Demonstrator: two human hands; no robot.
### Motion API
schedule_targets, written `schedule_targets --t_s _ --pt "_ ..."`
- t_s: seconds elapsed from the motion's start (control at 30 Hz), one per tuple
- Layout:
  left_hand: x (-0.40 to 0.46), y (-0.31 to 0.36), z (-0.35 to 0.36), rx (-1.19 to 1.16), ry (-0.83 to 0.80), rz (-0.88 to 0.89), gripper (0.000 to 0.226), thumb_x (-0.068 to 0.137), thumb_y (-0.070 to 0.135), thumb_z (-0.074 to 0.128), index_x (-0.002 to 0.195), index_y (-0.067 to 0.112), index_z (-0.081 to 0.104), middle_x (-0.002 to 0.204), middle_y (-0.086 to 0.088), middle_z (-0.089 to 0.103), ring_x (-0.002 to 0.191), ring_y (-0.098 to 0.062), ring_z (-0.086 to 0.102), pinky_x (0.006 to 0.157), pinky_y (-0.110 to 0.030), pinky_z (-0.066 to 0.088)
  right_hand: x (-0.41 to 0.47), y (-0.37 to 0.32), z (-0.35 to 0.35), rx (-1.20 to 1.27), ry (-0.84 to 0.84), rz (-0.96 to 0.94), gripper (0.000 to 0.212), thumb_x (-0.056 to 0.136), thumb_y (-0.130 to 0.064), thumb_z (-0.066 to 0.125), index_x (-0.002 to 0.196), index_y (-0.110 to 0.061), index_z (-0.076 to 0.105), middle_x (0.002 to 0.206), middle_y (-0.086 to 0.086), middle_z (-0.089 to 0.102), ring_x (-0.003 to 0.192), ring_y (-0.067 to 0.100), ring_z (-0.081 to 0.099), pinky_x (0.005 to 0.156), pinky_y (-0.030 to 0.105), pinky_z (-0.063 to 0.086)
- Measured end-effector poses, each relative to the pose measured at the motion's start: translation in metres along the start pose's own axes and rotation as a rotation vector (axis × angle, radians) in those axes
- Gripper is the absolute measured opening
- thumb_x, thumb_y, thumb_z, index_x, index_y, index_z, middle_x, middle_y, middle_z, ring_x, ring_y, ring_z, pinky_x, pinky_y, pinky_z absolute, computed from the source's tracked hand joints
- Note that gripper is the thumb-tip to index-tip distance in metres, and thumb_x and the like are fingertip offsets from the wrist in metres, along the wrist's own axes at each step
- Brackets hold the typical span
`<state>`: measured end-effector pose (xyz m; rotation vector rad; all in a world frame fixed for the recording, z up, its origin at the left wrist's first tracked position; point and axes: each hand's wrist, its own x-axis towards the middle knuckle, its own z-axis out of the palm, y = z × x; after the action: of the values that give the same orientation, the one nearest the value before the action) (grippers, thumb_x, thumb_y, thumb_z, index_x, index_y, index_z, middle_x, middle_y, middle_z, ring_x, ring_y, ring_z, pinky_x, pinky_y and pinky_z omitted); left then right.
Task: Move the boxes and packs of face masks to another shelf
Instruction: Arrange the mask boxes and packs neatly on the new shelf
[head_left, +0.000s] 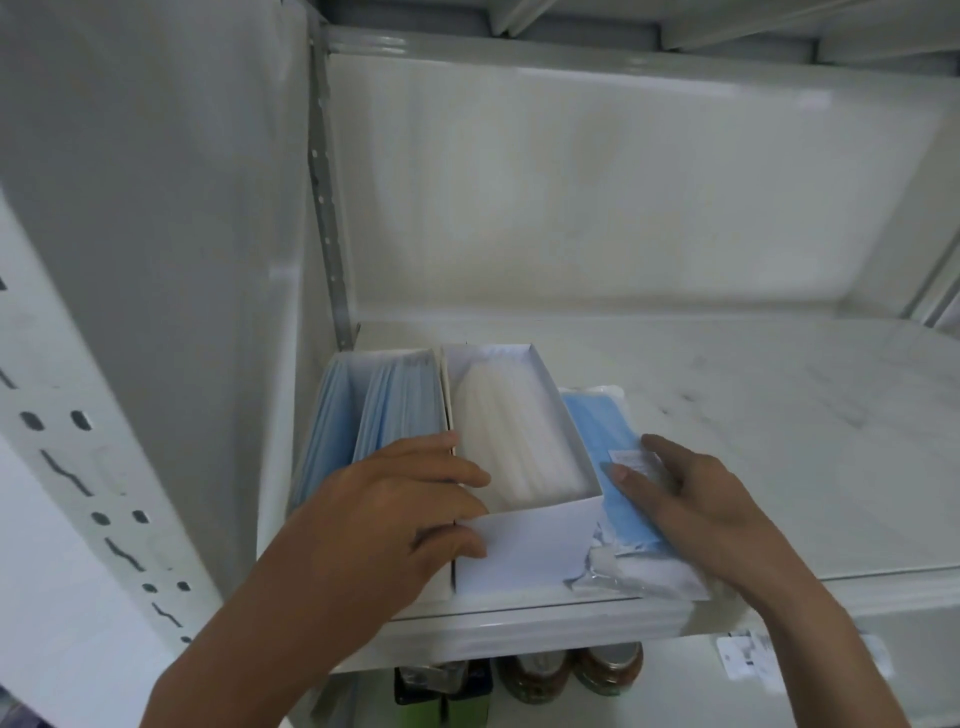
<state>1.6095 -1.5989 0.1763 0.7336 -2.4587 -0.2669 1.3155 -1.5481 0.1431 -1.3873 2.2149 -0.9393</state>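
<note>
On the left part of a white shelf (753, 415) stand two open white boxes side by side. The left box (363, 410) holds blue masks, the right box (524, 441) holds white masks. A clear plastic pack of blue masks (602, 431) lies flat against the right box's right side. My left hand (400, 514) grips the front left corner of the white-mask box, thumb on its front face and fingers over its rim. My right hand (691, 499) rests flat on the pack with straight fingers.
The shelf's left side panel (171, 260) stands close beside the blue-mask box. A slotted upright (78, 467) runs down the left. Jars and bottles (571, 670) stand on the shelf below. The shelf surface to the right of the pack is bare.
</note>
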Motion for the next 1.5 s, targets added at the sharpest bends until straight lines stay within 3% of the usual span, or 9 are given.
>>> schedule_targets --t_s 0.1,0.23,0.4,0.57,0.73,0.87,1.13,1.37,1.5 --pt "-0.001 -0.002 0.000 -0.012 -0.006 0.013 0.006 0.086 0.035 0.076 0.082 0.033 0.081 0.112 0.018 0.075 0.129 -0.004 0.055 0.106 -0.012 0.038 -0.012 0.006 -0.008 0.117 -0.064 -0.036 0.098 0.071 -0.081 0.056 0.154 -0.041 0.023 0.127 -0.025 0.053 0.097 -0.011 0.057 0.075 0.010 0.040" --pt "-0.001 -0.002 -0.001 -0.028 -0.014 0.024 0.019 0.091 0.042 0.067 0.083 0.033 0.081 0.114 0.018 0.074 0.130 -0.002 0.053 0.109 -0.013 0.038 -0.030 0.020 -0.028 0.065 -0.300 -0.185 0.113 0.048 -0.075 0.085 0.135 -0.078 0.013 0.124 -0.061 0.032 0.113 -0.035 0.035 0.079 -0.004 0.040" --pt "-0.002 -0.001 -0.003 -0.066 -0.045 0.004 0.025 0.087 0.045 0.059 0.087 0.033 0.081 0.121 0.019 0.072 0.135 0.000 0.049 0.111 -0.015 0.037 -0.032 0.029 -0.023 0.096 -0.329 -0.283 0.123 0.039 -0.064 0.093 0.143 -0.062 0.030 0.143 -0.050 0.028 0.132 -0.021 0.033 0.103 0.007 0.038" --pt "0.000 -0.001 -0.006 -0.087 -0.082 0.001 0.031 0.087 0.049 0.055 0.086 0.031 0.081 0.120 0.019 0.072 0.134 0.003 0.046 0.109 0.000 0.023 -0.024 0.035 -0.016 0.017 -0.214 -0.294 0.104 0.054 -0.050 0.093 0.142 -0.057 0.038 0.151 -0.040 0.028 0.131 -0.021 0.035 0.093 -0.006 0.032" --pt "0.001 -0.004 -0.006 -0.099 -0.112 -0.009 0.034 0.084 0.052 0.056 0.090 0.031 0.081 0.122 0.023 0.069 0.137 0.008 0.042 0.109 -0.005 0.029 -0.020 0.035 -0.014 -0.052 -0.195 -0.306 0.106 0.056 -0.057 0.088 0.146 -0.056 0.031 0.153 -0.039 0.024 0.134 -0.012 0.036 0.104 0.010 0.033" --pt "0.000 -0.005 -0.007 -0.112 -0.122 -0.009 0.023 0.085 0.050 0.065 0.091 0.032 0.079 0.120 0.029 0.066 0.138 0.016 0.035 0.109 -0.004 0.030 -0.025 0.034 -0.011 -0.046 -0.192 -0.325 0.103 0.061 -0.056 0.085 0.146 -0.058 0.027 0.153 -0.042 0.019 0.132 -0.019 0.032 0.095 -0.004 0.029" --pt "-0.002 0.001 -0.006 -0.083 -0.085 -0.008 0.032 0.084 0.047 0.059 0.096 0.028 0.082 0.121 0.018 0.070 0.132 0.007 0.044 0.105 0.003 0.024 -0.028 0.031 -0.010 -0.046 -0.212 -0.315 0.108 0.051 -0.074 0.075 0.146 -0.058 0.025 0.154 -0.039 0.017 0.132 -0.015 0.032 0.096 -0.001 0.030" --pt "-0.003 0.002 -0.002 -0.011 -0.025 0.006 0.030 0.079 0.021 0.084 0.108 0.020 0.080 0.124 0.005 0.071 0.129 -0.011 0.058 0.105 -0.029 0.048 -0.029 0.032 -0.008 -0.031 -0.241 -0.300 0.106 0.061 -0.063 0.083 0.147 -0.060 0.020 0.155 -0.041 0.012 0.130 -0.029 0.021 0.105 0.009 0.028" --pt "-0.003 0.004 -0.004 0.202 0.034 0.028 0.045 0.077 0.047 0.077 0.114 0.020 0.078 0.137 -0.002 0.065 0.137 -0.023 0.052 0.109 -0.056 0.046 -0.032 0.029 -0.009 0.011 -0.262 -0.280 0.113 0.051 -0.077 0.078 0.147 -0.061 0.020 0.153 -0.044 0.010 0.129 -0.028 0.022 0.104 0.007 0.030"
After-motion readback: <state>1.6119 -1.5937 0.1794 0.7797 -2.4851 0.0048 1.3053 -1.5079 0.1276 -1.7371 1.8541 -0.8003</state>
